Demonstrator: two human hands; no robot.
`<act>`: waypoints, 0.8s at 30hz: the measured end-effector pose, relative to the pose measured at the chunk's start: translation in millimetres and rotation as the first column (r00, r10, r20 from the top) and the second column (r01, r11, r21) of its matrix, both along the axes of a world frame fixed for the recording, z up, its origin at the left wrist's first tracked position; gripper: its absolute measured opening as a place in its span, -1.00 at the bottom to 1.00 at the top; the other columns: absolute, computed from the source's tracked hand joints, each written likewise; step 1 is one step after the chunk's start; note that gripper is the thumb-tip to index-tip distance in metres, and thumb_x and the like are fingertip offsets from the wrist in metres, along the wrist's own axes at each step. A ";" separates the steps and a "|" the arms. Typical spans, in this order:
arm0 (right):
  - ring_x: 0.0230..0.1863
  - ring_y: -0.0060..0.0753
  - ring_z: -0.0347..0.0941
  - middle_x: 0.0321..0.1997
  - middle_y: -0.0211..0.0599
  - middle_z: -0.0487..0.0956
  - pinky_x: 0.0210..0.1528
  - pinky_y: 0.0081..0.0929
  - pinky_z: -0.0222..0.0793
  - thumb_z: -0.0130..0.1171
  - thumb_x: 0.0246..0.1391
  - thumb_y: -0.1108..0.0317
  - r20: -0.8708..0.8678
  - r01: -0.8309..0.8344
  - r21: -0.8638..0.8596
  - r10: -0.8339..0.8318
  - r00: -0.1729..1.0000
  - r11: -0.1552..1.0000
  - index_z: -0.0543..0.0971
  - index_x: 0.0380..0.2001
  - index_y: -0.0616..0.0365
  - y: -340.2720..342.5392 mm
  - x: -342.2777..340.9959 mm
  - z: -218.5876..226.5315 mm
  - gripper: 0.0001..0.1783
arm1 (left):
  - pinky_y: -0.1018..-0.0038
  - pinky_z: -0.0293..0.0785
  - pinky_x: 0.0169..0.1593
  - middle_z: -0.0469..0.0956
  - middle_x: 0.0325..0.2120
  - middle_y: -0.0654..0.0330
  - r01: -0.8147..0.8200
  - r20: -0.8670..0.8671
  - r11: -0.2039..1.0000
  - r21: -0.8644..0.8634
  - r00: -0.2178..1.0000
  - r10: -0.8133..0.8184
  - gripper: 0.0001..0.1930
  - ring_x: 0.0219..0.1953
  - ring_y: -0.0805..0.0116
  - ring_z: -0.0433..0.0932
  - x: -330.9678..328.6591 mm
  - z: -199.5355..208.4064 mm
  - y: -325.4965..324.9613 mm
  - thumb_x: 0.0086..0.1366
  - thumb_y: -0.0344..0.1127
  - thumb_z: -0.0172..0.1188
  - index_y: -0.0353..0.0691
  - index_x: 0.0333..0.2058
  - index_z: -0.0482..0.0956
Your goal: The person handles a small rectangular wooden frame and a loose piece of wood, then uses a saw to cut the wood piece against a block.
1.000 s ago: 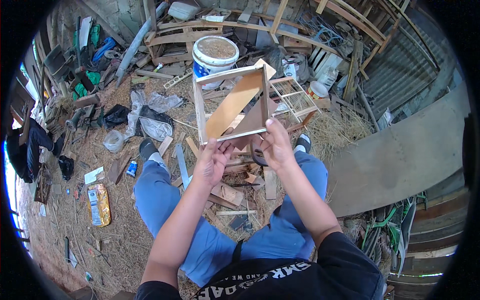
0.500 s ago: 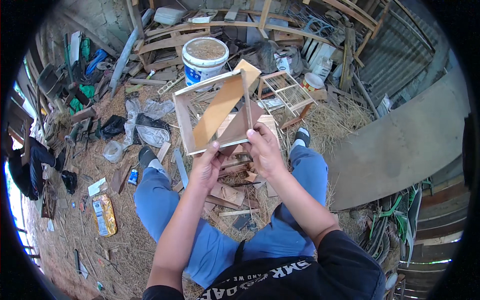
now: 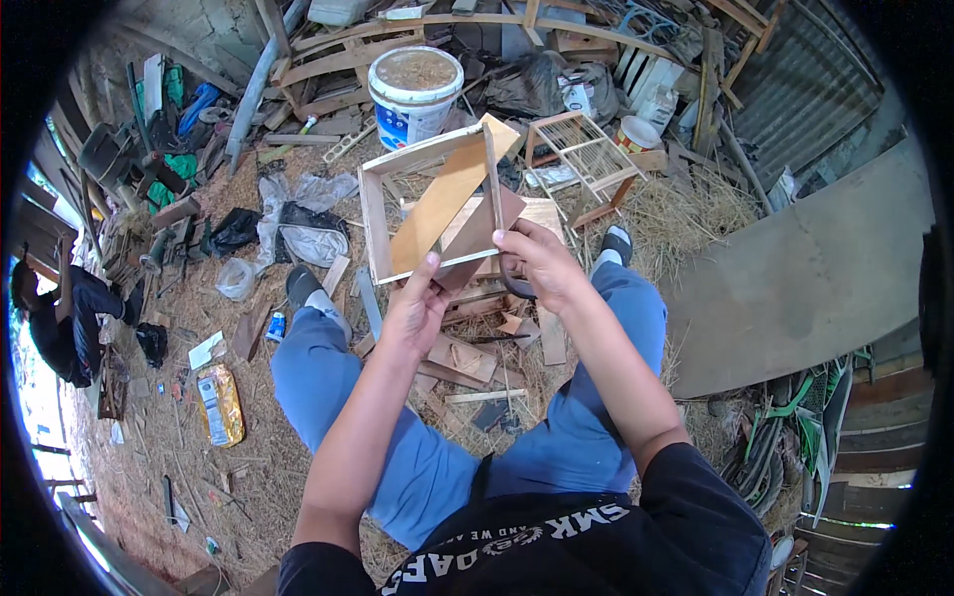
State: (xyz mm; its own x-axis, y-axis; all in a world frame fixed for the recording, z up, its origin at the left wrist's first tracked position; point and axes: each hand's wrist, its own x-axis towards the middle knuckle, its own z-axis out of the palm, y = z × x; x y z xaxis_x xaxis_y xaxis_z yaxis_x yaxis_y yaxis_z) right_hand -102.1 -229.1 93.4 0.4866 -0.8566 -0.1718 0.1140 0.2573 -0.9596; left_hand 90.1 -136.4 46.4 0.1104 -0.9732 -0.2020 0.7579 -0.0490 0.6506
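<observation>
Between my hands a shallow wooden frame (image 3: pixel 376 223) is raised at chest height, tilted. A light tan board (image 3: pixel 442 207) lies slantwise across its opening, one end jutting past the top right corner. A darker brown board (image 3: pixel 481 236) runs slantwise at the lower right. My left hand (image 3: pixel 413 316) pinches the lower edge, thumb on top. At the lower right corner my right hand (image 3: pixel 542 263) is closed, thumb on the edge. A dark curved thing (image 3: pixel 517 284) shows beside the right fingers; what it is, I cannot make out.
Wood offcuts (image 3: pixel 462 358) lie between my legs. Beyond the frame stand a white and blue bucket (image 3: pixel 409 119) and a small slatted wooden rack (image 3: pixel 586 164). A large flat sheet (image 3: pixel 795 283) lies at right. Another person (image 3: pixel 75 318) sits at far left.
The view has shifted slightly, so the surroundings sit lower and farther right. The wooden frame stays in both hands, turned a little. The dark curved thing now shows beside my right fingers.
</observation>
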 end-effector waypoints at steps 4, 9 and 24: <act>-0.19 -0.70 0.38 -0.16 -0.53 0.57 -0.17 -0.62 0.24 0.33 0.24 0.15 0.015 -0.022 0.034 0.021 1.000 0.999 0.59 0.00 0.15 -6.5 1.0 -15.7 -0.62 | 0.19 0.32 0.47 0.47 0.24 0.01 -0.037 -0.049 0.999 0.017 0.998 0.038 -0.31 0.29 0.15 0.46 -2.6 -2.5 0.7 0.37 -0.07 0.38 -0.29 0.31 0.31; -0.29 -0.62 0.33 -0.32 -0.45 0.52 -0.22 -0.58 0.21 0.39 0.18 0.10 0.050 0.007 0.012 -0.008 0.999 1.000 0.62 -0.21 0.21 -3.2 1.1 -12.2 -0.63 | 0.18 0.33 0.46 0.48 0.24 0.06 -0.027 -0.022 1.000 0.014 0.999 0.027 -0.32 0.30 0.17 0.46 0.7 -2.9 2.4 0.35 -0.07 0.40 -0.25 0.30 0.34; -0.11 -0.66 0.39 -0.05 -0.48 0.59 -0.04 -0.58 0.27 0.28 0.28 0.15 0.101 -0.090 -0.118 0.102 0.990 0.989 0.52 0.15 0.26 8.2 -0.9 -3.4 -0.49 | 0.14 0.32 0.42 0.54 0.19 0.07 -0.055 0.124 0.993 -0.104 0.990 0.068 -0.33 0.27 0.17 0.50 -1.0 9.5 8.1 0.32 -0.21 0.41 -0.22 0.31 0.34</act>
